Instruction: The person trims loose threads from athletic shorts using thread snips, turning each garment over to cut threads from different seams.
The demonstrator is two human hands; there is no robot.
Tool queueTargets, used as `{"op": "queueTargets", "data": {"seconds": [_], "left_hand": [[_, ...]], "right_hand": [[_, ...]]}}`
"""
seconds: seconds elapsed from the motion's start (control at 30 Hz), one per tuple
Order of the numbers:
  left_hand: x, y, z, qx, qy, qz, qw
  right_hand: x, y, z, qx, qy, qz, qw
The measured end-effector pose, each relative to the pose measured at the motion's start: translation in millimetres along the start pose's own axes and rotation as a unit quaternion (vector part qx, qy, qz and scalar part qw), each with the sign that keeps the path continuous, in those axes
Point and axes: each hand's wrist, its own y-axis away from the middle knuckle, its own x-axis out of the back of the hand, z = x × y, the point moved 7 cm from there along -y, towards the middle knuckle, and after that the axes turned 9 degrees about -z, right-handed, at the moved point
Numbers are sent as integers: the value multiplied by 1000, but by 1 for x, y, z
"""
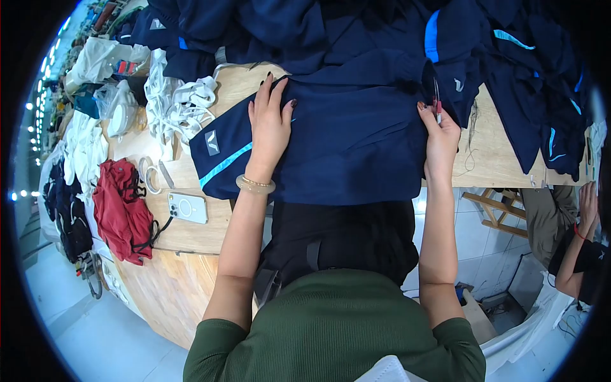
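A navy sports garment (pixel 356 140) with a light blue stripe and a grey logo patch lies spread over the table's front edge, partly above my lap. My left hand (pixel 270 121) rests flat on its left part, fingers stretched out and a bangle on the wrist. At the garment's right edge, my right hand (pixel 442 140) is closed around small snips (pixel 438 109) with a reddish handle, their blades pointing away from me. Its thumb touches the fabric; the other fingers are mostly hidden.
More navy garments (pixel 254 28) are heaped at the back and right. White straps (pixel 191 95), a tape roll (pixel 153 179), a phone (pixel 188 208) and a red bag (pixel 121 207) lie left. A wooden stool (pixel 493 210) stands right, near another person's arm (pixel 576 248).
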Motion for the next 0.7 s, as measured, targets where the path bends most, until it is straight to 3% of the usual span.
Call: {"op": "queueTargets", "data": {"seconds": [0.07, 0.1, 0.17, 0.27, 0.37, 0.7], "left_hand": [[16, 7, 18, -55, 27, 91, 994], [19, 14, 25, -55, 26, 89, 994], [24, 32, 39, -85, 172, 70, 979], [20, 49, 73, -147, 172, 11, 974], [0, 54, 80, -131, 131, -43, 982], [-2, 54, 76, -157, 196, -31, 967]], "right_hand": [[1, 0, 1, -1, -4, 3, 1000], [1, 1, -1, -3, -4, 4, 1000], [-1, 2, -4, -4, -9, 10, 1000], [2, 0, 3, -14, -7, 10, 1000], [0, 1, 0, -10, -18, 15, 1000], [2, 2, 0, -20, -6, 14, 1000]]}}
